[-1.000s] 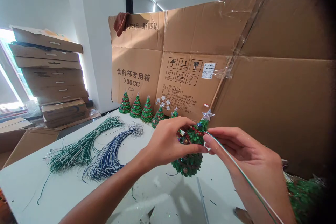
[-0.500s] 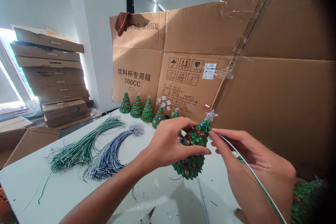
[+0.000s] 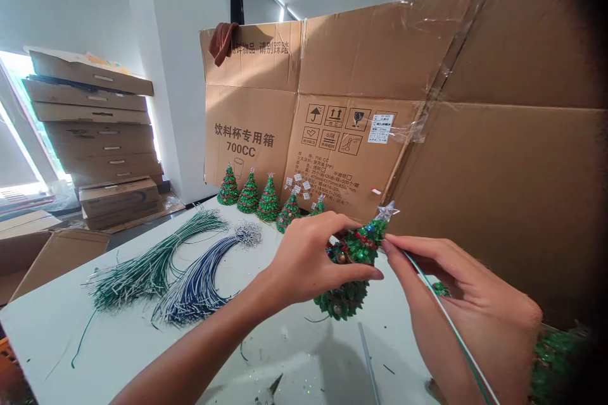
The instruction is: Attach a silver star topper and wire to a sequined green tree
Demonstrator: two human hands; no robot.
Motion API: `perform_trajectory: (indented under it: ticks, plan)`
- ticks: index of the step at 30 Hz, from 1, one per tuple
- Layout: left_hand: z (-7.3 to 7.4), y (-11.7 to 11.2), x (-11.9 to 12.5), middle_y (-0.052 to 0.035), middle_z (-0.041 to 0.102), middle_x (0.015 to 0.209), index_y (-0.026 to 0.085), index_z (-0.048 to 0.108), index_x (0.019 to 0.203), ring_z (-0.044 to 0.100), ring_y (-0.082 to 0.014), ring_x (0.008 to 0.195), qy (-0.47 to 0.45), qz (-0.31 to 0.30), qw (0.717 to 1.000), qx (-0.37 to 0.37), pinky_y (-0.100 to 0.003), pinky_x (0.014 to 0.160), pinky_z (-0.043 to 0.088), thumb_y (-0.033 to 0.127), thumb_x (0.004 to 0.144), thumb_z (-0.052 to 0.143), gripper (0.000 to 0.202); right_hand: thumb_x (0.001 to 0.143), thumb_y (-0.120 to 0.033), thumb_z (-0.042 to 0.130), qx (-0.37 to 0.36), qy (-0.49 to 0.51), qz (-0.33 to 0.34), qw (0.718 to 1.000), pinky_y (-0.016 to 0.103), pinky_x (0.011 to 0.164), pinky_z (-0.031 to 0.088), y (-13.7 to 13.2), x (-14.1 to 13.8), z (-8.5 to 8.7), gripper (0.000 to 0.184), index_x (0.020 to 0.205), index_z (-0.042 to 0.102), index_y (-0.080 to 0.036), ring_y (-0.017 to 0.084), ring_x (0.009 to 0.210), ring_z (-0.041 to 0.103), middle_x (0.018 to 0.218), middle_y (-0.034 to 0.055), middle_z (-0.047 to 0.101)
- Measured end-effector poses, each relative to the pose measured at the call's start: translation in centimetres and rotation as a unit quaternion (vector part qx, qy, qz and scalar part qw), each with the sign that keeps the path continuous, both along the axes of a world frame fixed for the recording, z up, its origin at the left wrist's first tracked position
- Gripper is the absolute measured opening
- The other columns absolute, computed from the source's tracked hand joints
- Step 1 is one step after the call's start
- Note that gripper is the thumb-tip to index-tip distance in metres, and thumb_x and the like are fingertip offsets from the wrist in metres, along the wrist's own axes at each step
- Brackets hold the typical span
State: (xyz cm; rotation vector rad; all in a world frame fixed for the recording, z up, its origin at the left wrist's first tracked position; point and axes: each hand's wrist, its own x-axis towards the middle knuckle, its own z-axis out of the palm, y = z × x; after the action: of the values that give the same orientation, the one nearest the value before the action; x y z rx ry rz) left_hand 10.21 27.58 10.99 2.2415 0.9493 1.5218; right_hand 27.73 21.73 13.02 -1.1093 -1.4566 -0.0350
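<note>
Your left hand point(image 3: 313, 259) is clenched round a glittery green mini Christmas tree point(image 3: 349, 269), held tilted mid-view over the bench point(image 3: 95, 342), star topper point(image 3: 386, 211) pointing to 1 o'clock. Your right hand point(image 3: 456, 294) is grasping a green-and-white wire point(image 3: 441, 307) between its fingertips point(image 3: 392, 247), upper end just beside the tree, rest trailing to 5 o'clock. From the tree: green-and-white wire bundle point(image 3: 152, 269) and blue-and-white wire bundle point(image 3: 202, 285) lie on the bench at 9 o'clock. Five smaller glitter trees point(image 3: 268, 199) stand in a row at 11 o'clock, against an upright cardboard carton sheet point(image 3: 342, 101). Metal strip point(image 3: 368, 354) lies at 6 o'clock. Green glitter mass point(image 3: 553, 364) sits at 4 o'clock, view edge
</note>
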Motion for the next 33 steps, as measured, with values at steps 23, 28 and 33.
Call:
perform_trajectory:
  ticks: [23,28,33]
  plan:
    - [0.43,-0.34,0.01,-0.0006,0.082,0.099,0.022,0.079,0.108,0.074,-0.0185,0.088,-0.01,-0.02,0.999,-0.032,-0.03,0.076,0.056,0.046,0.076,0.098,0.044,0.081,-0.047,0.091,-0.117,0.117,0.057,0.985,0.021,0.071,0.062,-0.18,0.2,0.68,0.013,0.084,0.086,-0.036,0.016,0.074,0.076,0.081,-0.0028,0.083]
    - [0.46,-0.33,-0.08,-0.0009,0.082,0.099,0.022,0.079,0.109,0.074,-0.0186,0.088,0.003,-0.023,0.999,-0.023,-0.03,0.075,0.056,0.046,0.077,0.097,0.044,0.083,-0.049,0.089,-0.121,0.086,0.04,0.988,0.024,0.073,0.062,0.11,0.52,0.29,0.014,0.088,0.087,-0.036,0.018,0.078,0.076,0.086,-0.0022,0.084]
    - [0.3,-0.02,-0.2,-0.0006,0.082,0.099,0.023,0.079,0.107,0.074,-0.019,0.087,0.002,-0.013,0.999,-0.031,-0.03,0.075,0.057,0.048,0.078,0.096,0.043,0.076,-0.049,0.094,-0.13,0.13,0.11,0.977,0.026,0.074,0.067,0.26,0.58,0.51,0.024,0.089,0.085,-0.031,0.021,0.079,0.08,0.089,0.0008,0.085]
